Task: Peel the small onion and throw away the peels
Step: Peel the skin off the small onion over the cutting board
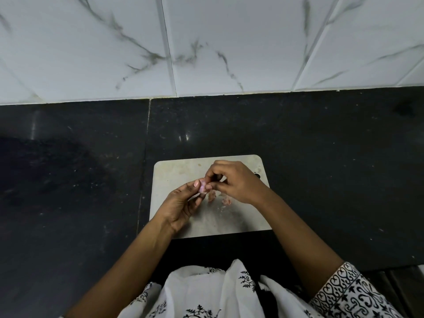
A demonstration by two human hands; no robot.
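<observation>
On the black stone countertop (pixel 68 180) lies a pale cutting board (pixel 179 171). Above it, the left hand (pixel 183 207) is palm-up, its thumb and curled fingers pinching the small pinkish onion (pixel 203 188). Just right and below, 2 peel scraps (pixel 212 195) lie on the board. The right hand (pixel 236 182), fingers curled, nips the onion's right side with its fingertips.

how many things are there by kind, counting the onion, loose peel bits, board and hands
small onion: 1, held over the board
peel pieces: 2, lying on the board
cutting board: 1
hands: 2, the left hand holds the onion and the right hand pinches at it
total: 6
</observation>
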